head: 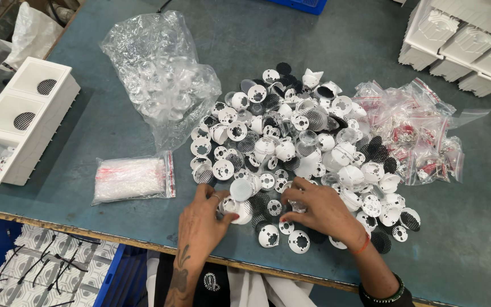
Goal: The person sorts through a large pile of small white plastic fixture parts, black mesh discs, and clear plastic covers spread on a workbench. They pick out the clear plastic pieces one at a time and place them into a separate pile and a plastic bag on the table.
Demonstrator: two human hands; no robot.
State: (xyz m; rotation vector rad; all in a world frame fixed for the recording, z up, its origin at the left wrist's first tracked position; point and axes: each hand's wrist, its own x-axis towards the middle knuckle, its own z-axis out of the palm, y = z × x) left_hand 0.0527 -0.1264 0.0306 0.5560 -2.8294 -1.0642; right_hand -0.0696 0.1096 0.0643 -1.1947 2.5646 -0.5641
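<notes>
Sorting step: left hand [203, 213] pinches a white reflector cup [241, 190]; right hand [319, 207] rests curled on the pile of parts [291, 148] near the surface's [115, 113] front edge; next pick needs a fine pinch.

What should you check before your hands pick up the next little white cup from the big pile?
1. Both hands on the pile: ok. The left hand and the right hand rest at its near edge.
2. Left hand has a piece: ok. Its fingers touch a white round cup.
3. Right hand's grip: cannot tell. Its fingertips curl over small pieces that they hide.
4. Pile of white cups and black mesh discs away from the table edge: not ok. A few pieces lie close to it.
5. White housing within view: ok, at the far left, with two mesh discs fitted.
</notes>
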